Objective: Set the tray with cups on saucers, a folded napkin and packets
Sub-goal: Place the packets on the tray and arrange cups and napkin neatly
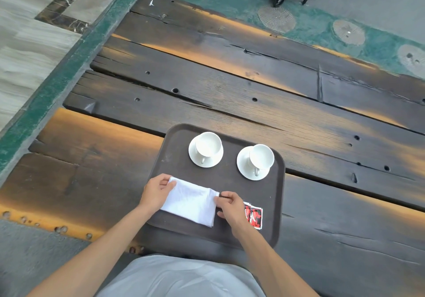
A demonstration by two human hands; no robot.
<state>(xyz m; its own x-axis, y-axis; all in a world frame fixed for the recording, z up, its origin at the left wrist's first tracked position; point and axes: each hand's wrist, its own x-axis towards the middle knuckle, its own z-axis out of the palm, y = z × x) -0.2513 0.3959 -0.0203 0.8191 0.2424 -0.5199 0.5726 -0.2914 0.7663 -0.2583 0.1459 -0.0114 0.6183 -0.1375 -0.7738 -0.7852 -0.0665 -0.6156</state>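
Left hand (156,191) pinches napkin (190,203) end | right hand (231,207) pinches other end | tray (271,227) near table edge

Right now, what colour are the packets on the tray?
Red and black with white edges, in the head view: packets, tray.

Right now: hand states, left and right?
Left hand: pinching the far-left corner of the folded napkin.
Right hand: pinching the napkin's right edge, fingers curled.
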